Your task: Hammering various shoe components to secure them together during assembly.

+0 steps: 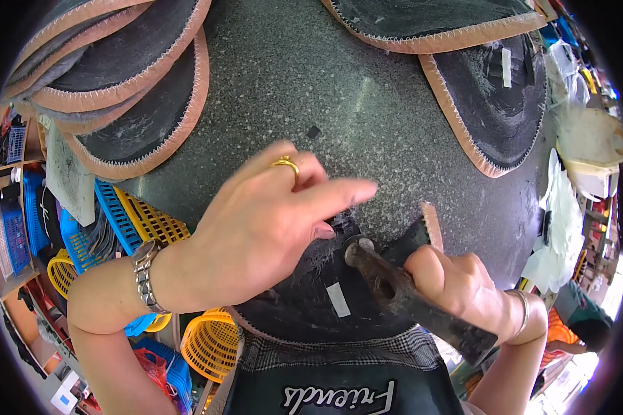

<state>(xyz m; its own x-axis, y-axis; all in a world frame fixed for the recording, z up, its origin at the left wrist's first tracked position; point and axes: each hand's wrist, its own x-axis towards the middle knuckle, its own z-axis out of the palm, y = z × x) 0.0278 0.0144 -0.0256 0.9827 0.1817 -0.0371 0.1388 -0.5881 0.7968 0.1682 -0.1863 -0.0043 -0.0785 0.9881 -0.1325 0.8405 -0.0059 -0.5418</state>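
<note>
A black curved panel [304, 297] with a tan stitched edge strip [432, 225] lies at the near edge of the work surface, against my body. A small pale rectangular patch [338, 299] shows on it. My left hand [263, 214] is over the panel's left part, index finger stretched out and thumb apart, with nothing seen between them. My right hand [457, 283] is closed round a hammer [436, 318], whose worn metal head reaches onto the panel near my left thumb. The handle is mostly hidden by the hand.
Stitched panels [128, 55] lie stacked at the far left of the dark speckled tabletop [277, 83]. More panels [484, 104] overlap at the far right. Yellow baskets [211, 342] and blue baskets [114, 214] stand left, below the table. A person [578, 318] is at the right.
</note>
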